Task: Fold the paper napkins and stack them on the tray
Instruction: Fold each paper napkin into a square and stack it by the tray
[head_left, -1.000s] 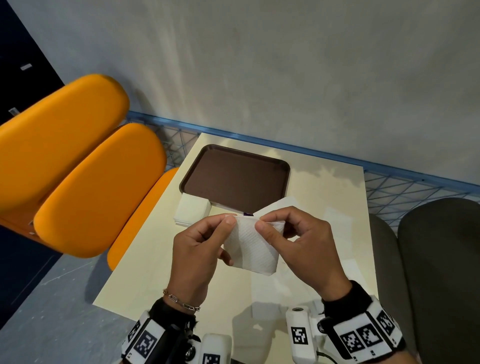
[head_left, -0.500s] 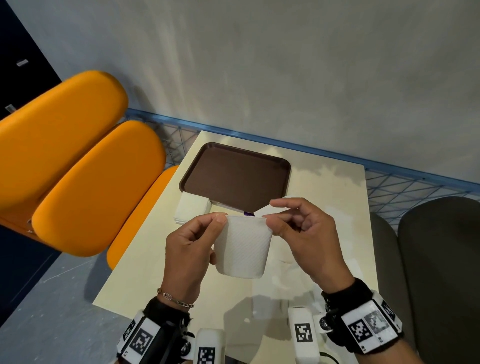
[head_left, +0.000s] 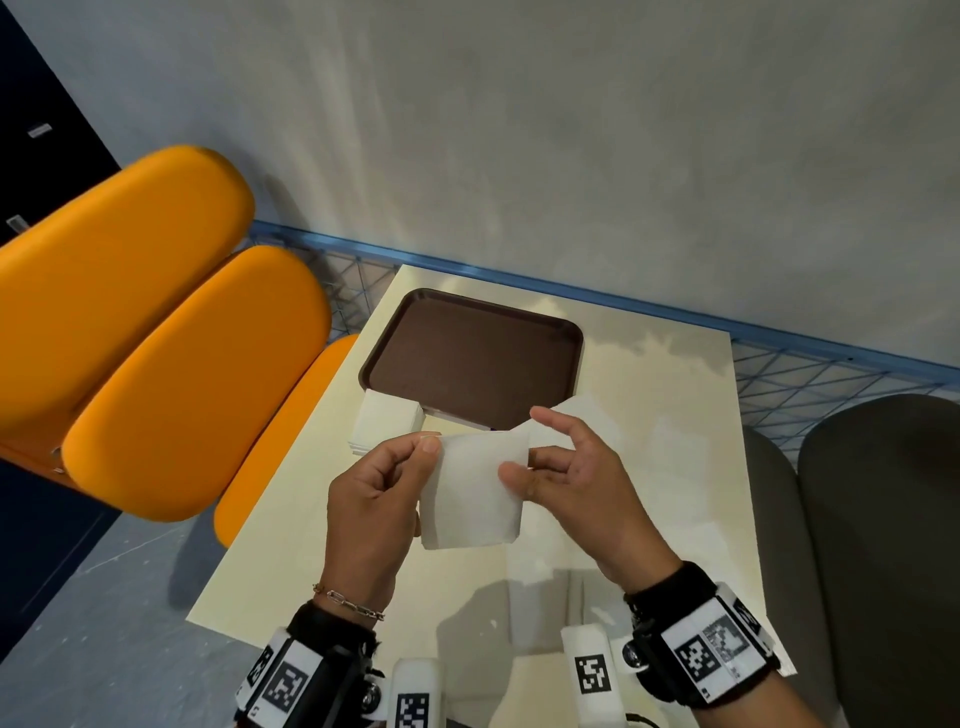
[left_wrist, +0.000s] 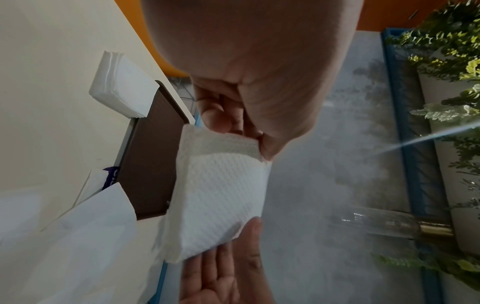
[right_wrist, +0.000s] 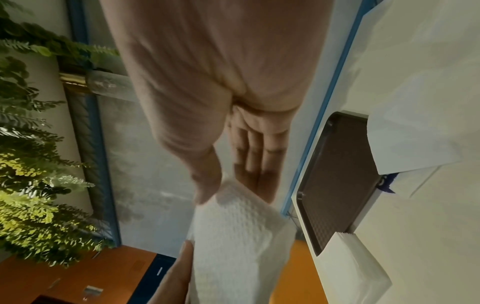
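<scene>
Fingers (head_left: 428, 447) of the left hand (head_left: 371, 512) pinch the napkin (head_left: 470, 493) corner; right hand (head_left: 571, 483) just opened up, thumb only touching it. Fold looks nearly done; tray (head_left: 470, 358) still bare.

Both hands raised in front of the body, above the near half of the table (head_left: 291, 571). Left hand (head_left: 371, 512) curled, thumb and index pinching the napkin (head_left: 470, 493) at its top left corner. Right hand (head_left: 576, 483) just right of the napkin, fingers mostly straight and loosely spread, thumb and fingertips touching its right edge. Marker bands on both wrists, chain bracelet on left.
</scene>
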